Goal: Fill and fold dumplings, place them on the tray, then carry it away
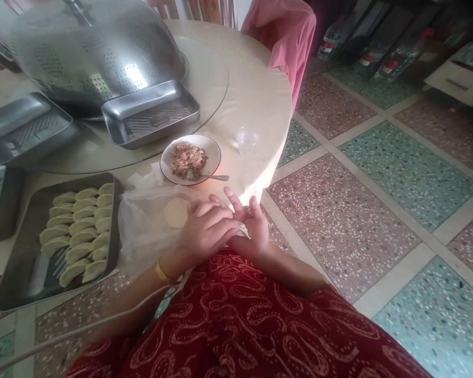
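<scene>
Both hands meet right at the near edge of the tabletop [256, 100]! The left hand [209, 227], yellow band [161, 271] at the wrist, comes in over the top, its fingers bent and close together. The right hand [255, 226] sits partly beneath it, palm turned up, fingers spread and half curled. A pale patch [243, 229] peeks out between the two; what it is, and whether either hand has hold of it, I cannot tell.

Just beside the left hand, a flat round of dough [176, 212] lies on a clear plastic sheet [140, 220] along the near edge. Beyond the hands stands a white bowl [212, 156] with minced filling [189, 159] in it, and a spoon [220, 178] resting with its handle out over the rim towards the right edge. A clear cup [248, 137] stands nearer that right edge.

Over to the left, what a line-up! Folded dumplings [82, 226] sit in three rows inside a dark tray [29, 270], whose near end juts past the tabletop's near edge. Towards the far side, a metal pan [152, 118] rests on the turntable [211, 79], in front of a big perforated metal dome [98, 58]. At the far right edge hangs a pink cloth [286, 26].
</scene>
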Demonstrator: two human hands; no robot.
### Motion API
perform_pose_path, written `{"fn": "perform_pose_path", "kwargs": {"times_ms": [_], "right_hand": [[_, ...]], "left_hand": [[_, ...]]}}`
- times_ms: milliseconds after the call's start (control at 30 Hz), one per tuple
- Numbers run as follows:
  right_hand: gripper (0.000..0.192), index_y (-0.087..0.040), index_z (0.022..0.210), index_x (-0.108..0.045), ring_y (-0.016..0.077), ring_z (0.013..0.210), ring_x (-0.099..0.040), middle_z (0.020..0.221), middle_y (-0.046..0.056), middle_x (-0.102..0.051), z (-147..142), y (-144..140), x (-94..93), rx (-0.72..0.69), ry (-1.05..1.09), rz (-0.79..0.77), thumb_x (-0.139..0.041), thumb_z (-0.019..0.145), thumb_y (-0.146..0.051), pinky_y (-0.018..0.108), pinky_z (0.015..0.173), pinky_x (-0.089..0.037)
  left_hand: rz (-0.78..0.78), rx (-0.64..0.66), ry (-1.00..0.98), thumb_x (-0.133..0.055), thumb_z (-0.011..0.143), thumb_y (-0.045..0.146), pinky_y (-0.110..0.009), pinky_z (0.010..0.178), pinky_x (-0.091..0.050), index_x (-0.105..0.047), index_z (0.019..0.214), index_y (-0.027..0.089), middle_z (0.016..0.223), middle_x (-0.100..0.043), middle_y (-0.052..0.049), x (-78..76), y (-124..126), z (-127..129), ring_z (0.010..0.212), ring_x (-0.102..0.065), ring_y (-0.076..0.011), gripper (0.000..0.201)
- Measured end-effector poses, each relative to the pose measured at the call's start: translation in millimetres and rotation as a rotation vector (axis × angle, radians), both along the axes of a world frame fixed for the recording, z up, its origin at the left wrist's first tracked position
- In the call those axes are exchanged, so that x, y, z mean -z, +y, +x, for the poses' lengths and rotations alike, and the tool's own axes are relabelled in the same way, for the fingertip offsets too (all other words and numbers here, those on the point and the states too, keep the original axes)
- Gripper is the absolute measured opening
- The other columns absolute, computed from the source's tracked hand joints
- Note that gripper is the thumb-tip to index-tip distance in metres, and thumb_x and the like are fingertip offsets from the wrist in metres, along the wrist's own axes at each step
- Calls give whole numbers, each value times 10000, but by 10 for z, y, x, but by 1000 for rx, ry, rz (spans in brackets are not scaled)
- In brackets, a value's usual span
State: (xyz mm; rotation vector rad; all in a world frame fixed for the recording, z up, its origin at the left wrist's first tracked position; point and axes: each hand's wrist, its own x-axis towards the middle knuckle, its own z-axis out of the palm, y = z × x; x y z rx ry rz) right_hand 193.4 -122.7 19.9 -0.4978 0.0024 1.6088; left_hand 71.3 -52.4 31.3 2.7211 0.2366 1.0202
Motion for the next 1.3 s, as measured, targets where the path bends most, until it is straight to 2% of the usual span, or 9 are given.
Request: {"fn": "perform_pose_path", "kwargs": {"times_ms": [133,233,400,567,733,833,967,1200,1300], "right_hand": [[512,-292,1131,-634,189,832,-637,1187,60,-690,9,-25,-14,29,-32,4,-381,886,-663,369,731,-555],[482,-314,1127,-635,212,992,-634,1213,38,-680,25,-54,-6,69,-57,8,-414,876,-661,389,807,-548],[500,-318,1176,-616,227,1206,-567,1227,31,-674,3,-70,53,122,-109,22,-428,873,-669,409,927,-505],[490,-324,1186,-617,206,1227,-567,1208,16,-685,-18,-62,81,159,-134,9,-425,881,-656,405,1017,-450],[501,-336,1193,-617,203,1221,-576,1223,13,-681,17,-65,82,193,-164,8,-403,877,-661,423,1026,-436],[507,-349,1197,-614,210,1236,-565,1227,12,-678,28,-65,88,194,-184,-3,-401,870,-673,431,1003,-448],[505,-341,1203,-614,206,1237,-568,1234,10,-680,15,-68,95,198,-188,14,-409,873,-664,429,1024,-436],[530,-374,1256,-573,203,1265,-552,1292,-2,-647,41,-91,36,223,-305,-66,-349,880,-672,455,1036,-427],[522,-392,1236,-582,196,1270,-547,1299,-15,-641,56,-90,33,220,-322,-60,-357,871,-689,457,1044,-422]], "left_hand": [[46,-97,-16,-571,943,279,-386,818,-462,-627,987,248,995,-706,5,19,-68,10,951,-603,-216,77],[59,-148,-66,-607,922,379,-400,789,-468,-615,1094,204,1005,-710,-50,57,-67,-13,911,-612,-224,246],[47,-169,-71,-611,914,209,-383,767,-468,-609,970,201,925,-703,-30,124,-123,-35,845,-586,-189,57],[83,-211,-11,-563,928,187,-374,716,-463,-585,851,206,816,-676,-25,126,-231,-6,788,-568,-200,82],[-3,-232,-38,-549,951,227,-377,725,-426,-593,1034,189,892,-709,-25,131,-243,-10,764,-591,-174,101],[-16,-252,-39,-553,942,201,-381,738,-403,-598,939,195,845,-708,-16,152,-234,-11,738,-584,-165,46],[-25,-268,-1,-557,922,179,-383,747,-391,-587,822,199,793,-687,-21,184,-269,9,762,-564,-184,107],[-91,-354,-15,-582,911,278,-381,731,-370,-610,901,199,797,-691,-21,236,-327,15,738,-551,-187,84],[-95,-378,20,-580,911,280,-379,714,-359,-603,811,201,742,-669,-19,265,-323,-1,724,-535,-190,130]]}}
